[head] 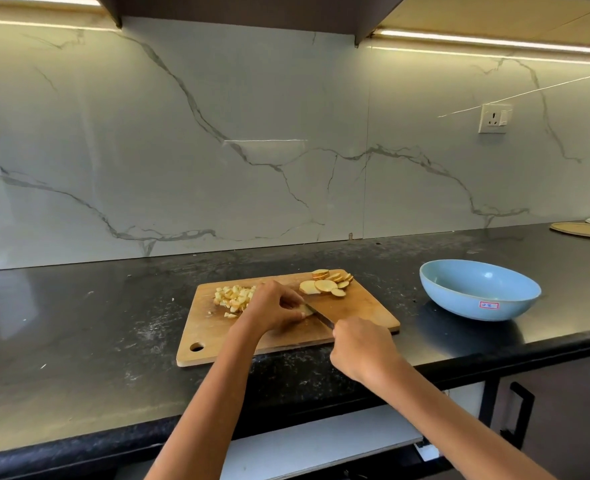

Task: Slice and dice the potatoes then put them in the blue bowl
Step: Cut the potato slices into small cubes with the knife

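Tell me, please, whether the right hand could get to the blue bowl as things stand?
Probably yes: the blue bowl sits on bare counter beyond the right hand, nothing between them, though that hand grips the knife.

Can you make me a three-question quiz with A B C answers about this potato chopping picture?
1. Where is the blue bowl?
A. right of the cutting board
B. on the board
C. left of it

2. What colour is the countertop?
A. white
B. black
C. green

3. What is inside the bowl?
A. diced potato
B. slices
C. nothing

Answers:
1 A, it sits on the counter to the board's right.
2 B, the surface is dark black stone.
3 C, the diced potato and slices lie on the board.
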Tool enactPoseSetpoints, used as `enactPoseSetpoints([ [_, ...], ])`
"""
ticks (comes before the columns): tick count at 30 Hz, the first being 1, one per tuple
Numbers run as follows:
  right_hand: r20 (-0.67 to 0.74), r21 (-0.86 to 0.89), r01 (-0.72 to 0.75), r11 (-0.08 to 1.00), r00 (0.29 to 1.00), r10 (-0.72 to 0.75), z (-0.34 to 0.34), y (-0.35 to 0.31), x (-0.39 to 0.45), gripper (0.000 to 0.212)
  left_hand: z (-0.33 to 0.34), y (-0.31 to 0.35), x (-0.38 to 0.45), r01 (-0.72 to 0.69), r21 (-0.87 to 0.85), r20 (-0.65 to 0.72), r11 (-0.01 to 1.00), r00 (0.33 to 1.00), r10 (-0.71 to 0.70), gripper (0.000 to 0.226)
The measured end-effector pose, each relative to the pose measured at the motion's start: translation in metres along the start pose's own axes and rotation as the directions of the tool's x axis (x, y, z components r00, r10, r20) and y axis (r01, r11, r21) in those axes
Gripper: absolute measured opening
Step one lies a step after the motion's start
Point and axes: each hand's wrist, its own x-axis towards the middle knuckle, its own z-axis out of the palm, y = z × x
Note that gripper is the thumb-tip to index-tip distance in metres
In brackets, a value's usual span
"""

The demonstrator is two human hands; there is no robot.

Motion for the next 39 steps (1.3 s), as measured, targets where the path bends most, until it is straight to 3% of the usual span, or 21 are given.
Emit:
enactPoseSetpoints([
  [11, -0.007, -0.015, -0.003, 1.0, 1.0, 0.003, -0.014, 0.002, 0.005, 0.028, -0.001, -0.002, -0.002, 0.012, -0.032, -0.029, 0.999, 0.999, -0.013, 0.032],
  [18, 0.027, 0.032, -0.008, 0.999, 1.0, 0.007, -0.011, -0.01, 0.012, 0.03, -0.001, -0.003, -0.002, 0.006, -0.018, -0.042, 1.0, 0.999, -0.006, 0.026],
  [25, 0.035, -0.031, 0.003, 1.0, 0.999, -0.001, -0.006, -0.023, 0.013, 0.026, 0.0, -0.002, -0.002, -0.002, 0.008, -0.048, 1.0, 0.999, 0.002, 0.02],
  [39, -0.002, 0.028, -0.011, 1.0, 1.0, 0.011, 0.002, -0.005, 0.0, 0.023, -0.002, -0.002, -0.003, 0.039, 0.021, -0.027, 0.999, 0.999, -0.038, 0.013],
])
